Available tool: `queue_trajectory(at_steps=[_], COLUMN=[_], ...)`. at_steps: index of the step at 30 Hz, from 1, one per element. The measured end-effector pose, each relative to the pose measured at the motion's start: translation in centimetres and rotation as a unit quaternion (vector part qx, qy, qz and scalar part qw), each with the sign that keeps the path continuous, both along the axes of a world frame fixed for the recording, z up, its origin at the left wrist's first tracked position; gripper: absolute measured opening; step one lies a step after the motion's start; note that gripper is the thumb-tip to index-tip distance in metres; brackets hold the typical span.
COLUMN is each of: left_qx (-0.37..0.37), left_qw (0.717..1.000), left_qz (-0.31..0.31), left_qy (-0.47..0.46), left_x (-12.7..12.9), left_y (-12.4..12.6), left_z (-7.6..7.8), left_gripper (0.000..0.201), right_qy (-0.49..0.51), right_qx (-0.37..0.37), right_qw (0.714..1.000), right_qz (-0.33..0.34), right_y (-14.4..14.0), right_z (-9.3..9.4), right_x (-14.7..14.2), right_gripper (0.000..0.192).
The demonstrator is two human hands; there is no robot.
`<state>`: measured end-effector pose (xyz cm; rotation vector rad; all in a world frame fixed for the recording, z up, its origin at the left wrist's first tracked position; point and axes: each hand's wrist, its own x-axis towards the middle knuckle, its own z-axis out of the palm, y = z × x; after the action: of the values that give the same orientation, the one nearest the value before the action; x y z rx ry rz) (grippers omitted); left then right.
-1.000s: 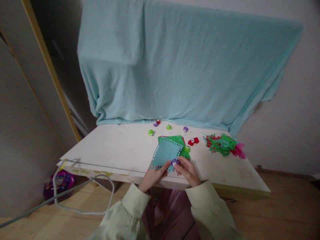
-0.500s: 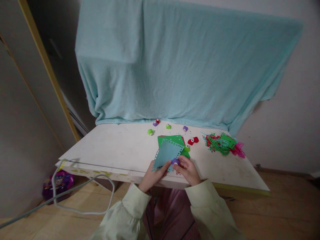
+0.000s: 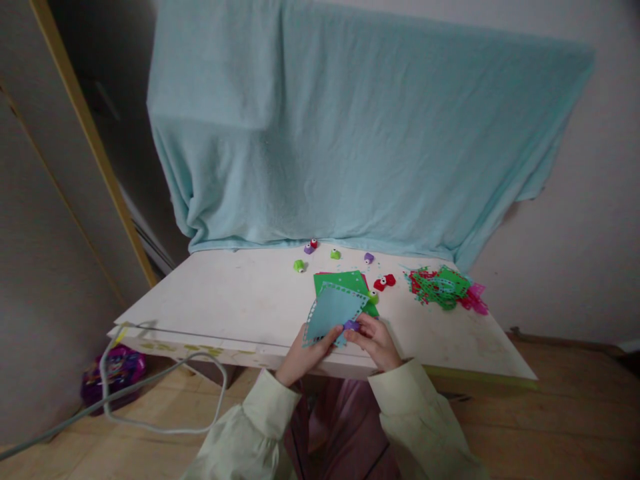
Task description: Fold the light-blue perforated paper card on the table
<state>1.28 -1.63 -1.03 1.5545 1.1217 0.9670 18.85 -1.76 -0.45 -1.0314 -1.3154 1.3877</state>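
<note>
My left hand (image 3: 306, 355) pinches the lower edge of a light blue paper sheet (image 3: 336, 311), which has rows of punched holes along its edges. The sheet is tilted above the table's front edge. My right hand (image 3: 376, 341) is closed around a small purple paper punch (image 3: 351, 326) at the sheet's lower right corner. Fingers hide part of the punch, so I cannot tell whether its jaws are pressed. Behind the sheet lies a green paper sheet (image 3: 345, 280) with red paper under it. A light green punch (image 3: 373, 297) rests by the sheet's right side.
Two red punches (image 3: 385, 282) lie right of the papers. Several more small punches, among them a green punch (image 3: 299, 266) and a purple punch (image 3: 369, 258), stand farther back. A heap of cut paper (image 3: 440, 287) sits at right. A cable (image 3: 215, 393) hangs at the left front.
The view has shifted slightly. My hands keep the blue sheet and the purple punch in nearly the same place; the punch has turned a little in my right fingers.
</note>
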Motion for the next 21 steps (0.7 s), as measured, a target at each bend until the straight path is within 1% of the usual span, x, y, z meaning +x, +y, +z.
queue_trajectory(at_steps=[2, 5, 9, 13, 17, 21], left_qx=[0.007, 0.01, 0.003, 0.024, 0.039, 0.044], left_qw=[1.0, 1.0, 1.0, 0.999, 0.999, 0.998], left_qz=[-0.005, -0.003, 0.004, 0.018, 0.019, 0.014], left_qy=[0.004, 0.013, -0.005, 0.01, 0.022, 0.039], left_x=[0.0, 0.1, 0.2, 0.2, 0.0, 0.0], left_y=[0.1, 0.2, 0.2, 0.4, 0.4, 0.3], left_z=[-0.2, -0.4, -0.6, -0.7, -0.6, -0.2], left_gripper=[0.036, 0.036, 0.036, 0.042, 0.044, 0.043], right_qy=[0.006, 0.012, 0.018, 0.018, 0.001, -0.007], right_qx=[0.007, 0.001, -0.021, -0.033, -0.035, -0.029], right_qw=[1.0, 1.0, 1.0, 0.999, 0.999, 1.0], right_qz=[-0.01, -0.008, -0.012, -0.009, -0.001, 0.006], right_y=[0.0, 0.3, 0.8, 0.8, 0.5, 0.4], right_z=[0.1, -0.1, -0.5, -0.9, -0.9, -0.8], right_x=[-0.1, 0.0, 0.2, 0.3, 0.2, 0.1], right_gripper=[0.027, 0.025, 0.027, 0.033, 0.035, 0.032])
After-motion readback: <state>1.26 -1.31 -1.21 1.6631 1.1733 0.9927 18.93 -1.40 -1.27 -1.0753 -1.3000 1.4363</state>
